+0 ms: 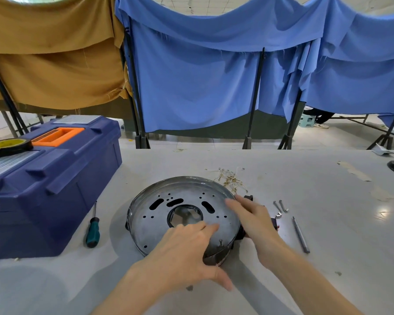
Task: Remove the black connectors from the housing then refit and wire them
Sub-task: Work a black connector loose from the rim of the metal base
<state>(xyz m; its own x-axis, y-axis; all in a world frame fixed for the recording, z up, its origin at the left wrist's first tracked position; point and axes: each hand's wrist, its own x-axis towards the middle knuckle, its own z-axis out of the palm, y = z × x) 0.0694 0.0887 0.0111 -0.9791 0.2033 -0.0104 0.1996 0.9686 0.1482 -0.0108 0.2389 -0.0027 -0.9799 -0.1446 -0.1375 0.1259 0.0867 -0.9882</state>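
**Left grip [187, 248] and right grip [253, 219] spread flat on the housing [150, 220]**

At the far left of the counter [328, 201] stands a blue toolbox [55, 189] with an orange handle [57, 136]. A roll of black tape [8, 146] lies on its lid. Just right of the box, a screwdriver [93, 233] with a green and black handle lies on the counter, tip pointing away.

The housing, a round metal dish with slots and small holes in its plate, sits flat at the centre of the counter. The left grip is open, its fingers straight and pressing on the near part of the plate. Its thumb reaches out past the near rim. 1 screw [220, 241] stands upright in the plate just right of those fingers.

The right grip is also open and lies across the right rim, fingers stretched onto the plate. Its thumb is hidden.

Black connectors [248, 197] show around this grip at the housing's right edge. 1 is just beyond the fingertips and another, with a red part, is at the far side of the wrist. Whether they sit in the housing or beside it cannot be told.

Behind the housing's far right rim lies a tangle of pale wires [230, 178] with metal ends. Right of the right grip, 2 bolts [280, 205] lie side by side with small metal pieces [278, 215] near them. Further right lies a slim grey tool [301, 235].
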